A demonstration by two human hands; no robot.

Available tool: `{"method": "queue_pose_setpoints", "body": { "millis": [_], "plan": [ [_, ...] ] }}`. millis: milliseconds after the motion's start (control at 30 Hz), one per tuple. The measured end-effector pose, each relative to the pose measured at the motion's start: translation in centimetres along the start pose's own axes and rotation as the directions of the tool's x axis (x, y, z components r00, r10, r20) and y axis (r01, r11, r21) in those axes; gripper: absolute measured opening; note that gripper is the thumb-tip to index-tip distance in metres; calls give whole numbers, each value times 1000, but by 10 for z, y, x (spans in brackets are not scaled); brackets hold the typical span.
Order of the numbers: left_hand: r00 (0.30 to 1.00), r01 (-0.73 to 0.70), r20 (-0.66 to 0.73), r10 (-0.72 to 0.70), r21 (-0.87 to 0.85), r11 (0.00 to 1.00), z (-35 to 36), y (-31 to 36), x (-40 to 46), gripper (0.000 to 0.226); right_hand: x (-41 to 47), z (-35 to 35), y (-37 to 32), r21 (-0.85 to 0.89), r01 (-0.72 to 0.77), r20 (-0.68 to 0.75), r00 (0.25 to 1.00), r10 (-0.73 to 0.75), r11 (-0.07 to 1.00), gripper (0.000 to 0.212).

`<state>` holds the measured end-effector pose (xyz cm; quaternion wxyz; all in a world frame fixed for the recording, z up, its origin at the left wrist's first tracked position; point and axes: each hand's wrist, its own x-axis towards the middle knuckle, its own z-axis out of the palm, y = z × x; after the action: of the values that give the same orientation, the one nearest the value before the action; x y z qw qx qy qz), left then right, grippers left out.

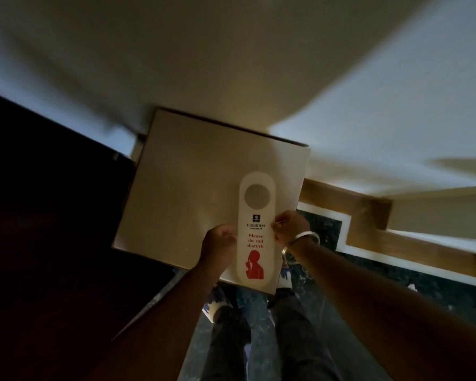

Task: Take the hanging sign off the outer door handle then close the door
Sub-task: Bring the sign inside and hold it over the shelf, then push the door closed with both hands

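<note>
A white hanging sign (256, 229) with a round hole at its top, red "Please do not disturb" lettering and a red figure is held flat over a small cream table top (182, 188). My left hand (219, 243) pinches its left edge. My right hand (290, 226), with a bracelet at the wrist, pinches its right edge. Whether the sign rests on the table or hovers just above it I cannot tell. No door handle is in view.
A very dark panel (47, 215), possibly the door, fills the left side. Pale walls (231, 50) rise behind the table, with a wooden skirting (368, 215) to the right. My legs and shoes (259, 325) stand on dark speckled floor below the table.
</note>
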<state>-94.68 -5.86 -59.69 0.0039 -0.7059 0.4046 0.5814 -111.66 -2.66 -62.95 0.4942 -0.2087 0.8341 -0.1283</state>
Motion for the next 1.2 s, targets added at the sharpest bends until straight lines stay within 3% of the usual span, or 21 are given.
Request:
{"method": "queue_pose_setpoints", "body": {
  "millis": [167, 300, 400, 500, 667, 767, 833, 967, 1100, 1200],
  "plan": [
    [999, -24, -20, 25, 49, 999, 11, 0, 21, 40, 12, 3, 10, -62, 14, -44, 999, -17, 998, 12],
    [985, -173, 61, 162, 370, 913, -9, 14, -14, 48, -27, -20, 0, -180, 127, -11, 991, -132, 975, 39],
    [947, -283, 112, 302, 738, 613, -47, 35, -59, 52, -73, -48, -21, -310, 281, 60, 959, -276, 908, 56],
    [909, -261, 147, 391, 931, 256, -91, 63, -110, 57, -119, -74, -46, -458, 400, 116, 912, -393, 794, 65],
    [771, -144, 127, 625, 989, -23, -159, 97, -225, 53, -195, -103, -90, -647, 539, 188, 799, -572, 539, 74],
    [785, -25, 120, 608, 987, -162, -199, 105, -284, 74, -219, -101, -124, -675, 629, 263, 693, -672, 385, 80],
    [821, 48, 64, 568, 982, -180, -224, 107, -312, 92, -228, -91, -145, -654, 696, 318, 609, -727, 296, 83],
    [847, 280, -167, 505, 947, -157, -271, 102, -365, 89, -255, -60, -197, -546, 813, 379, 456, -805, 203, 90],
    [815, 427, -331, 476, 898, -108, -298, 101, -428, 88, -313, -22, -252, -406, 914, 429, 219, -876, 30, 96],
    [744, 572, -473, 473, 816, -83, -311, 102, -469, 88, -365, 0, -282, -257, 965, 446, 69, -893, -54, 96]
  ]
}}
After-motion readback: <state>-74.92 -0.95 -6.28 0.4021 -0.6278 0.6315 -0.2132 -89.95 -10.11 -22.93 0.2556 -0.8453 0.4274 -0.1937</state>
